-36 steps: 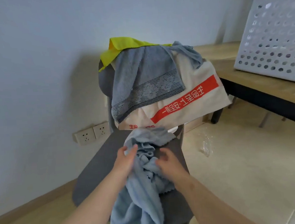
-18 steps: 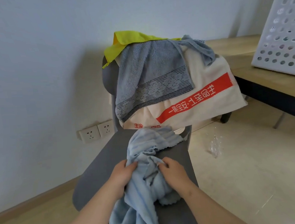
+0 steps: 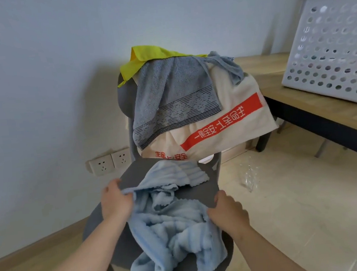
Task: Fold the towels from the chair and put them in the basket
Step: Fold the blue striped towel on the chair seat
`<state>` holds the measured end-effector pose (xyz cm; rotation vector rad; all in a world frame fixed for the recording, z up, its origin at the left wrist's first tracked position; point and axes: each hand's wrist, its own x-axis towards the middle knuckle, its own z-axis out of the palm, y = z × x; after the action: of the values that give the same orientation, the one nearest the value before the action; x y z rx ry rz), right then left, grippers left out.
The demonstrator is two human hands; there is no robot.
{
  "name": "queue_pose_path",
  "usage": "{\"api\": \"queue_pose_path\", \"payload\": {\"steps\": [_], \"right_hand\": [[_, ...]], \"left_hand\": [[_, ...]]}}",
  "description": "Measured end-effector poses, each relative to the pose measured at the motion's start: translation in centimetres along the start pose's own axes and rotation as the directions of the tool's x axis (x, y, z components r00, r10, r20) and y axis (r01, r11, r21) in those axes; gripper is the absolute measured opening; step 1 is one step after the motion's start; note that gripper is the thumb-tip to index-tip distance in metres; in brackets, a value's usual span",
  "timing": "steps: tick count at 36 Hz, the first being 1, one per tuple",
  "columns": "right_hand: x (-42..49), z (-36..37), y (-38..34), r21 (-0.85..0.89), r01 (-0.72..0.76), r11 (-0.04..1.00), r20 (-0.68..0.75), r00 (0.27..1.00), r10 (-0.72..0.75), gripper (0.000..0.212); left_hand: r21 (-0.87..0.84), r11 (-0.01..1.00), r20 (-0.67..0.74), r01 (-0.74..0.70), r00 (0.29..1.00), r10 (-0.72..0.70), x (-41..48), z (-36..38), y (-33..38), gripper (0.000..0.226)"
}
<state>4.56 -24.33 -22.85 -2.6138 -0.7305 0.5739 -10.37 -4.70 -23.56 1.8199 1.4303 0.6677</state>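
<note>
**Blue towel needs spreading flat before the first fold**

Grey plastic chair (image 3: 134, 178) carries the crumpled light-blue ribbed towel (image 3: 172, 226) on its seat. Left hand (image 3: 114, 202) pinches one edge; right hand (image 3: 228, 212) grips the opposite edge. Pull apart evenly.

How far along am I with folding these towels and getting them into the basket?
Early on. No folded towel shows. In hand: the left hand and right hand grip the crumpled light blue towel on the chair seat. Left: the grey towel, cream towel and yellow cloth on the backrest; the white basket waits on the table.
</note>
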Motion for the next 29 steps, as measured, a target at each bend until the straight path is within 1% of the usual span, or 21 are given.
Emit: {"api": "queue_pose_path", "payload": {"steps": [1, 2, 3, 4, 5, 6, 7, 9, 10, 12, 14, 17, 20, 25, 27, 28, 29], "right_hand": [[-0.1, 0.2, -0.5, -0.106, 0.049, 0.993, -0.066, 0.996, -0.056, 0.026], [-0.3, 0.5, -1.2, -0.135, 0.110, 0.985, -0.115, 0.985, -0.126, 0.036], [-0.4, 0.7, -1.9, -0.125, 0.184, 0.975, -0.149, 0.968, -0.202, 0.041], [-0.5, 1.0, -2.7, -0.107, 0.262, 0.959, -0.147, 0.950, -0.276, 0.042], [-0.6, 1.5, -3.5, -0.084, 0.327, 0.941, -0.112, 0.936, -0.335, 0.041], [-0.5, 2.1, -4.2, -0.065, 0.377, 0.924, -0.060, 0.923, -0.380, 0.041], [-0.6, 2.8, -4.7, -0.068, 0.417, 0.906, -0.004, 0.908, -0.418, 0.041], [-0.4, 4.6, -5.0, -0.131, 0.486, 0.864, 0.079, 0.874, -0.480, 0.039], [-0.2, 5.4, -4.8, -0.154, 0.502, 0.851, 0.113, 0.865, -0.490, 0.040], [0.2, 6.6, -4.1, -0.168, 0.495, 0.853, 0.153, 0.868, -0.473, 0.044], [0.8, 6.9, -3.3, -0.181, 0.451, 0.874, 0.134, 0.892, -0.433, 0.046], [1.8, 6.6, -2.3, -0.249, 0.363, 0.898, 0.043, 0.931, -0.364, 0.048], [2.8, 5.7, -1.4, -0.330, 0.294, 0.897, -0.034, 0.946, -0.323, 0.042], [3.6, 4.1, -1.2, -0.329, 0.159, 0.931, -0.177, 0.958, -0.226, 0.036], [3.4, 3.7, -1.9, -0.365, 0.097, 0.926, -0.272, 0.940, -0.206, 0.037], [3.3, 3.6, -2.4, -0.363, 0.097, 0.927, -0.325, 0.919, -0.223, 0.035], [3.2, 3.7, -2.8, -0.343, 0.130, 0.930, -0.350, 0.901, -0.255, 0.032]], "left_hand": [[0.102, 0.990, 0.005, -0.093, 0.996, 0.093, -0.4, 0.1, -0.2, 0.046], [0.192, 0.960, 0.040, -0.205, 0.979, 0.201, -0.8, 0.3, -0.4, 0.048], [0.270, 0.907, 0.114, -0.322, 0.946, 0.302, -1.3, 0.7, -0.6, 0.046], [0.334, 0.840, 0.222, -0.427, 0.902, 0.370, -1.6, 1.1, -0.8, 0.044], [0.378, 0.776, 0.340, -0.505, 0.855, 0.391, -1.9, 1.5, -1.1, 0.045], [0.407, 0.731, 0.445, -0.548, 0.818, 0.365, -2.2, 2.0, -1.6, 0.047], [0.438, 0.698, 0.521, -0.566, 0.793, 0.317, -2.4, 2.4, -2.2, 0.050], [0.508, 0.639, 0.588, -0.578, 0.774, 0.233, -2.7, 2.9, -3.5, 0.056], [0.531, 0.618, 0.596, -0.579, 0.774, 0.213, -2.7, 2.9, -4.2, 0.058], [0.542, 0.610, 0.594, -0.578, 0.777, 0.208, -2.5, 3.0, -5.1, 0.059], [0.547, 0.616, 0.587, -0.566, 0.785, 0.200, -1.8, 2.8, -5.4, 0.061], [0.568, 0.623, 0.569, -0.538, 0.803, 0.175, -0.9, 2.7, -5.2, 0.065], [0.593, 0.614, 0.535, -0.521, 0.825, 0.183, -0.5, 2.8, -5.2, 0.067], [0.655, 0.570, 0.453, -0.496, 0.862, 0.228, -0.8, 2.8, -5.0, 0.067], [0.677, 0.559, 0.429, -0.480, 0.873, 0.230, -0.8, 2.9, -4.7, 0.067], [0.686, 0.554, 0.420, -0.471, 0.879, 0.227, -0.7, 2.9, -4.4, 0.067], [0.692, 0.553, 0.413, -0.464, 0.883, 0.223, -0.6, 3.1, -4.1, 0.066]]}}
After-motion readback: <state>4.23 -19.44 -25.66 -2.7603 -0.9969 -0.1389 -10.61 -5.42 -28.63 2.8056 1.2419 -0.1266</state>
